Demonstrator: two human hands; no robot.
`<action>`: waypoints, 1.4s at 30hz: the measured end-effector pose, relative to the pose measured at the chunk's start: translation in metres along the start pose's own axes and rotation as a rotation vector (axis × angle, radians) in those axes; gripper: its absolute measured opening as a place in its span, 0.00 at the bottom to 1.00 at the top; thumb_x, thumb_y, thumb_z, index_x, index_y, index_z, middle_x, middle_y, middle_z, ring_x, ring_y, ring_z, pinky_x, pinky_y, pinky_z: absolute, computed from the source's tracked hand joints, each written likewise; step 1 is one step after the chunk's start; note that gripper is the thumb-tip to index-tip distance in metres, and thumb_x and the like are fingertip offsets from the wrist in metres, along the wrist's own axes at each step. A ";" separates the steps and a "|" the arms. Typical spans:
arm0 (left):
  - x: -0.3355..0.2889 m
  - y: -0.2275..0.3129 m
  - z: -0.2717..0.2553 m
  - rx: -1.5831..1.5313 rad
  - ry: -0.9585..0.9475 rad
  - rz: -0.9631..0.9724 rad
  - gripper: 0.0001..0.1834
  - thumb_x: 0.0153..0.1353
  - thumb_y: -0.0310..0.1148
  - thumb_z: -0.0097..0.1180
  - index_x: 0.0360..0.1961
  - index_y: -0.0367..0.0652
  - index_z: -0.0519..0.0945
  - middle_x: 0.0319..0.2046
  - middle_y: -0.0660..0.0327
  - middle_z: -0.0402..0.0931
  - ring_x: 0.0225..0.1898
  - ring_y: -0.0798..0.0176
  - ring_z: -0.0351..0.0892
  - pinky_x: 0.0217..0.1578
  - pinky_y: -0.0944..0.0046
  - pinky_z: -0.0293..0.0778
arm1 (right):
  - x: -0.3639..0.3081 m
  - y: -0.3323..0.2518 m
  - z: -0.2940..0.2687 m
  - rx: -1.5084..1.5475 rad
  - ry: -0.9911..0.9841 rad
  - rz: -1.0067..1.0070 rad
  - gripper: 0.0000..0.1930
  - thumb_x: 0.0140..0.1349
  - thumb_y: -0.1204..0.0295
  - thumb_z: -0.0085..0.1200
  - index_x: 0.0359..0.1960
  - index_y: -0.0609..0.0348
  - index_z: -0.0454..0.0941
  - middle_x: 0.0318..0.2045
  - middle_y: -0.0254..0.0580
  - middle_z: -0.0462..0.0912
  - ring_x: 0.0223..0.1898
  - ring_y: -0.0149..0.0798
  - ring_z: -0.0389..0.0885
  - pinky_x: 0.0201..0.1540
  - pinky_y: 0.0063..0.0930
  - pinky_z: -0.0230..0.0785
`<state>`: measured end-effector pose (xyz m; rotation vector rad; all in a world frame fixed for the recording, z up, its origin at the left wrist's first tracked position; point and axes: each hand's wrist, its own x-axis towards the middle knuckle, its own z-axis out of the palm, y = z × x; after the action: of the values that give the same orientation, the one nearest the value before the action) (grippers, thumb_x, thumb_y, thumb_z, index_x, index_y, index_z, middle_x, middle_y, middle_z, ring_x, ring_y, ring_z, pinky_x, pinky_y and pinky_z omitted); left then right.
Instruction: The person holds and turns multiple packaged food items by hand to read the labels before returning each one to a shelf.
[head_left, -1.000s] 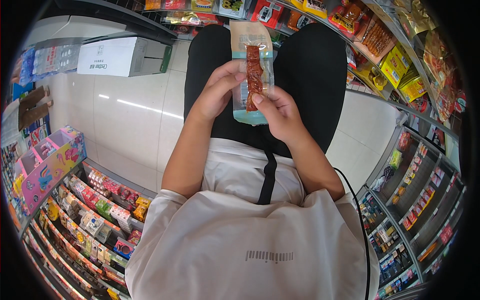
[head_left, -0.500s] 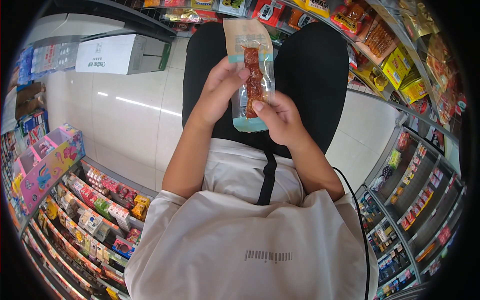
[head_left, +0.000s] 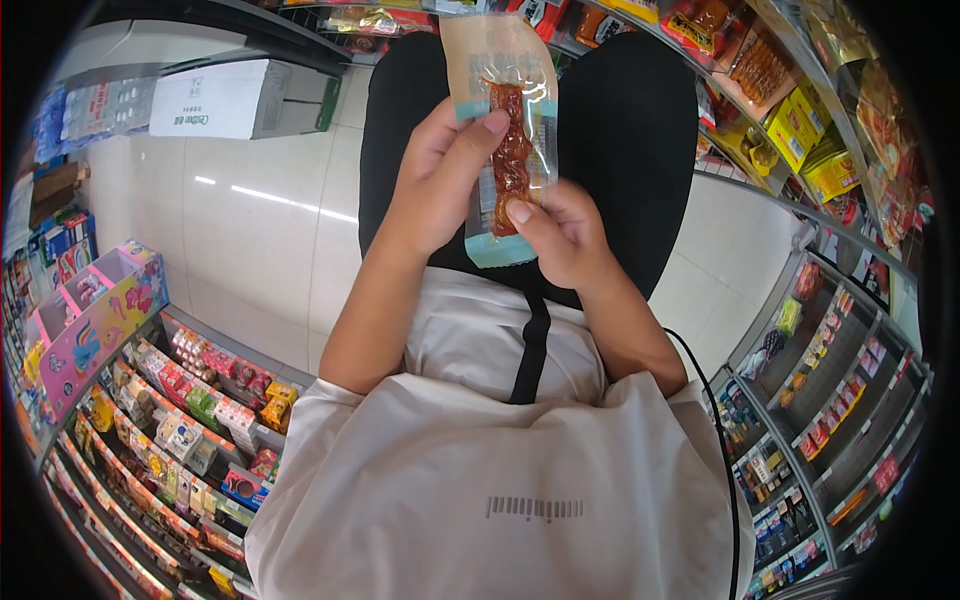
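Between my two hands is a packaged meat stick (head_left: 511, 160), reddish brown, in a clear pouch with a tan top and pale blue bands. It is held upright above my lap. My left hand (head_left: 446, 165) grips the pouch's left side, its thumb pressed against the upper part of the meat. Lower down, my right hand (head_left: 562, 232) pinches the right side, with its thumb on the meat's bottom end. The fingers of both hands are partly hidden behind the pouch.
Snack shelves (head_left: 790, 130) curve along the far right, stocked with packaged meats. A white carton (head_left: 205, 100) stands by bottled water (head_left: 105, 112) at far left. A colourful display box (head_left: 95, 325) tops a candy shelf (head_left: 180, 440). Another goods rack (head_left: 820, 400) is at right.
The pouch has tilted and risen slightly, its tan top now farther away. My left hand has shifted a little upward along it, its thumb higher on the meat. Both hands keep their hold.
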<state>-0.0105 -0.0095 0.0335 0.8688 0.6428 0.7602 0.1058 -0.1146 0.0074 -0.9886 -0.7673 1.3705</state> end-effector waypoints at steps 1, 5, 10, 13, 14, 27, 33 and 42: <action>0.000 0.001 0.002 -0.006 0.001 -0.002 0.12 0.69 0.33 0.51 0.49 0.39 0.77 0.41 0.66 0.78 0.41 0.75 0.75 0.43 0.71 0.70 | 0.000 0.001 -0.002 -0.015 -0.011 0.007 0.07 0.68 0.74 0.51 0.42 0.65 0.77 0.32 0.30 0.79 0.31 0.19 0.72 0.33 0.17 0.66; -0.002 0.002 0.004 0.059 0.016 0.016 0.12 0.69 0.33 0.50 0.49 0.39 0.77 0.40 0.66 0.78 0.40 0.75 0.75 0.43 0.71 0.70 | -0.002 0.002 -0.002 -0.032 -0.016 -0.024 0.07 0.68 0.74 0.51 0.42 0.64 0.77 0.31 0.29 0.78 0.29 0.18 0.70 0.30 0.16 0.62; -0.002 0.005 0.007 0.074 0.029 -0.011 0.13 0.70 0.34 0.49 0.49 0.39 0.77 0.39 0.66 0.78 0.39 0.76 0.75 0.42 0.72 0.70 | -0.004 0.001 -0.002 0.007 -0.015 -0.024 0.08 0.68 0.74 0.51 0.44 0.64 0.77 0.32 0.30 0.78 0.30 0.18 0.71 0.31 0.16 0.64; -0.003 0.006 0.010 0.062 0.035 -0.022 0.13 0.70 0.34 0.49 0.49 0.38 0.77 0.39 0.66 0.78 0.39 0.76 0.74 0.41 0.72 0.70 | -0.005 -0.001 0.000 0.027 -0.004 -0.028 0.08 0.68 0.75 0.51 0.44 0.65 0.77 0.32 0.30 0.79 0.31 0.18 0.72 0.33 0.16 0.65; -0.003 0.007 0.011 0.037 0.040 -0.029 0.13 0.70 0.33 0.48 0.49 0.38 0.77 0.39 0.66 0.78 0.39 0.76 0.74 0.41 0.72 0.70 | -0.005 -0.002 0.001 0.034 0.000 -0.032 0.08 0.68 0.75 0.51 0.44 0.65 0.77 0.32 0.30 0.79 0.31 0.19 0.73 0.33 0.17 0.66; -0.023 0.002 -0.003 0.165 -0.030 0.006 0.15 0.67 0.25 0.51 0.54 0.39 0.72 0.44 0.64 0.77 0.43 0.74 0.75 0.45 0.71 0.70 | -0.007 0.007 -0.003 0.014 -0.036 -0.045 0.09 0.68 0.73 0.51 0.45 0.64 0.77 0.32 0.30 0.78 0.31 0.19 0.72 0.33 0.17 0.66; -0.047 -0.005 -0.010 0.161 -0.143 -0.093 0.11 0.66 0.27 0.53 0.49 0.40 0.72 0.38 0.68 0.74 0.39 0.76 0.70 0.40 0.73 0.68 | -0.005 0.005 -0.003 -0.026 -0.027 -0.054 0.10 0.69 0.72 0.51 0.46 0.63 0.77 0.32 0.29 0.78 0.31 0.19 0.72 0.32 0.17 0.65; -0.047 0.000 -0.013 0.228 -0.180 -0.120 0.14 0.69 0.30 0.51 0.52 0.37 0.75 0.41 0.65 0.77 0.42 0.74 0.73 0.45 0.72 0.70 | -0.005 0.005 -0.002 0.048 -0.032 0.002 0.12 0.69 0.72 0.50 0.49 0.66 0.76 0.40 0.35 0.81 0.40 0.24 0.78 0.44 0.22 0.73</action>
<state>-0.0476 -0.0415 0.0357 1.0835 0.6221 0.4995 0.1047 -0.1201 0.0025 -0.9323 -0.7533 1.4034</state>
